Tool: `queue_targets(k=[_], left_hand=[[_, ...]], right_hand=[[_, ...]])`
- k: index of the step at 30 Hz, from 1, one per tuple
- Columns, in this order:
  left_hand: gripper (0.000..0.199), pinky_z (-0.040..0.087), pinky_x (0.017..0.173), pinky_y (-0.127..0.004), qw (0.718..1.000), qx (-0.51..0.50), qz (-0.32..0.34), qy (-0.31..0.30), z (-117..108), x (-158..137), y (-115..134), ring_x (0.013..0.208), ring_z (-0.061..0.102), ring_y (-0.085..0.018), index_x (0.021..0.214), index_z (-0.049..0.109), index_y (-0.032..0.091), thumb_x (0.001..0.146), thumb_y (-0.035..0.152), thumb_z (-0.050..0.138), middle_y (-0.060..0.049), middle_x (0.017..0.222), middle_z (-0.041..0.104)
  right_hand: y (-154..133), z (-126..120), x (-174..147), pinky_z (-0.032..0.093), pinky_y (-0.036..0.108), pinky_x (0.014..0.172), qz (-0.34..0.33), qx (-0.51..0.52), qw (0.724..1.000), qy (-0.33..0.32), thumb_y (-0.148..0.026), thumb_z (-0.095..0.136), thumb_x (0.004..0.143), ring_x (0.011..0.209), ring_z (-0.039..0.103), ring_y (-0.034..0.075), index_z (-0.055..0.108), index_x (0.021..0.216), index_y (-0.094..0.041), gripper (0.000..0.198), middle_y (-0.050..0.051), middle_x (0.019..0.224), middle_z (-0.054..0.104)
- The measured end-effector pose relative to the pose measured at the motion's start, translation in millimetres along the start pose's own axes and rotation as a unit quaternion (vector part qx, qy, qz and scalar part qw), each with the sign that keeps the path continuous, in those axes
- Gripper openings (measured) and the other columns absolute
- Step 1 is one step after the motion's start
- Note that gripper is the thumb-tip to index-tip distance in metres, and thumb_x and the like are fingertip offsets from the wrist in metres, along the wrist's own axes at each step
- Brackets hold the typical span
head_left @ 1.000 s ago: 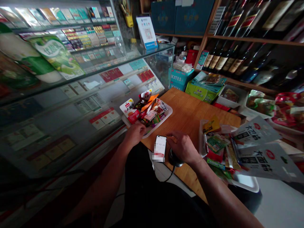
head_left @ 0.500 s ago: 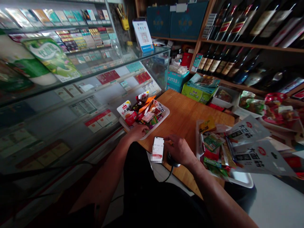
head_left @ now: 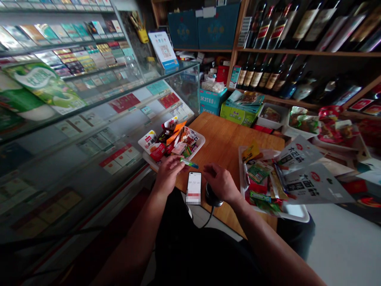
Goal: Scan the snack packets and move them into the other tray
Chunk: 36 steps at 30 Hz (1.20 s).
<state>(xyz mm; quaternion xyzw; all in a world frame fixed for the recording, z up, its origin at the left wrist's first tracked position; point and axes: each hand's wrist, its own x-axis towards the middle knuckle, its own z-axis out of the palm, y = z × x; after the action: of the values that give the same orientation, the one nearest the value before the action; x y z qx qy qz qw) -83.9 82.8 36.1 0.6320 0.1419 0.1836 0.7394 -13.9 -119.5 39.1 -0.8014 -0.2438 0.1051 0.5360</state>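
My left hand (head_left: 169, 173) is closed on a thin green packet (head_left: 189, 163), pinched at its left end above the wooden table. Just behind this hand is a white tray (head_left: 201, 147) of mixed snack packets. My right hand (head_left: 219, 180) is held over the table with its fingers loosely bent and apart, nothing visible in them. Partly covered by it, a round black device (head_left: 214, 198) with a cable sits near the table's edge. Between my hands lies a phone (head_left: 194, 183) with a timer on its screen.
Another white tray (head_left: 300, 214) at the right holds snack packets, with large grey bags (head_left: 312, 184) jutting over its side. A glass display counter (head_left: 101, 119) borders the wooden table (head_left: 220, 135) on the left. Boxes (head_left: 238, 115) and bottle shelves (head_left: 285, 51) stand behind.
My left hand has come out of the left tray with the green packet and moved toward the phone. My right hand has shifted slightly left in the picture, as the whole view moved.
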Motion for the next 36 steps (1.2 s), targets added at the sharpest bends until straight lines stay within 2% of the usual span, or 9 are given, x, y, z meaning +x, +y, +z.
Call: queue_targets(k=[4,8,13,18,22,29,36], left_hand=[[0.037,0.060,0.083,-0.037,0.999,-0.034,-0.016,-0.036,21,-9,-2,0.091,0.072,-0.021,0.111,0.061,0.019,0.082,0.037,0.075,-0.007,0.106,0.072],[0.041,0.060,0.086,-0.039,0.996,-0.038,-0.024,-0.071,39,-13,-5,0.094,0.072,-0.022,0.116,0.062,0.019,0.082,0.036,0.076,-0.008,0.108,0.072],[0.042,0.060,0.083,-0.035,0.997,-0.021,-0.027,-0.076,53,-11,-9,0.090,0.073,-0.020,0.117,0.067,0.018,0.082,0.040,0.077,-0.008,0.107,0.073],[0.042,0.061,0.076,-0.033,0.996,-0.001,-0.034,-0.076,65,-4,-19,0.081,0.072,-0.018,0.115,0.068,0.018,0.082,0.043,0.076,-0.006,0.101,0.073],[0.040,0.060,0.074,-0.031,0.997,0.013,-0.042,-0.071,77,0,-28,0.077,0.073,-0.018,0.106,0.069,0.015,0.078,0.041,0.080,-0.006,0.093,0.074],[0.031,0.059,0.075,-0.032,0.990,0.095,-0.042,-0.091,88,3,-39,0.079,0.073,-0.020,0.101,0.074,0.016,0.080,0.039,0.077,-0.007,0.090,0.077],[0.029,0.054,0.080,-0.030,0.986,0.126,-0.021,-0.103,90,12,-71,0.086,0.072,-0.019,0.101,0.075,0.018,0.082,0.040,0.074,-0.006,0.092,0.077]], right_hand=[[7,-4,-1,0.056,0.032,0.077,0.028,0.065,0.997,0.011,-0.034,0.064,0.088,0.085,0.072,0.019,0.068,0.112,-0.020,0.028,0.006,0.097,0.076],[10,-13,-3,0.053,0.028,0.066,0.051,0.099,0.993,0.031,-0.037,0.063,0.088,0.072,0.069,0.018,0.070,0.107,-0.018,0.028,0.004,0.084,0.074],[15,-30,-6,0.049,0.026,0.059,0.069,0.110,0.989,0.074,-0.041,0.065,0.086,0.067,0.066,0.017,0.071,0.105,-0.017,0.031,0.004,0.078,0.073],[28,-45,-9,0.049,0.027,0.060,0.079,0.073,0.989,0.102,-0.041,0.065,0.086,0.065,0.065,0.016,0.073,0.104,-0.017,0.030,0.003,0.075,0.072],[41,-52,-10,0.050,0.027,0.063,0.089,0.067,0.986,0.122,-0.039,0.064,0.086,0.067,0.066,0.016,0.073,0.104,-0.017,0.030,0.003,0.075,0.072],[62,-59,-14,0.053,0.030,0.072,0.087,0.022,0.984,0.156,-0.036,0.064,0.086,0.077,0.070,0.019,0.074,0.106,-0.018,0.029,0.005,0.085,0.076],[77,-59,-18,0.054,0.030,0.073,0.083,-0.025,0.979,0.186,-0.030,0.063,0.085,0.080,0.071,0.020,0.071,0.104,-0.020,0.023,0.005,0.090,0.076]])
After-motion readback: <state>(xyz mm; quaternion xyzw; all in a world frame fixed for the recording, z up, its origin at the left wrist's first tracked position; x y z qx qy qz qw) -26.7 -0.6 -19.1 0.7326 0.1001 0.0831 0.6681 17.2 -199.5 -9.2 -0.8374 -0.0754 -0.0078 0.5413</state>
